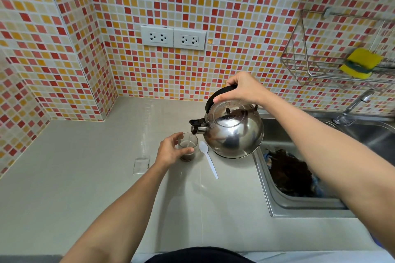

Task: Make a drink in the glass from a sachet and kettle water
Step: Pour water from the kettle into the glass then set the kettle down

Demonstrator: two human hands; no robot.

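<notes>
Head view: the right hand (241,88) is closed on the black handle of a round polished steel kettle (233,130), tilted so a thin stream falls from the spout into a small clear glass (188,146) of dark liquid, steadied on the grey counter (85,177) by the left hand (171,151). A gentle tilt should be kept, the stream centred, and pouring stopped below the rim. A white plastic spoon (208,159) lies just beside the glass.

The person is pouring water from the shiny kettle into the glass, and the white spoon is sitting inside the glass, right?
Not quite. The head view shows the white plastic spoon lying flat on the counter, between the glass and the kettle, not inside the glass. The rest is right: the right hand tilts the kettle and water streams into the glass, steadied by the left hand.
</notes>
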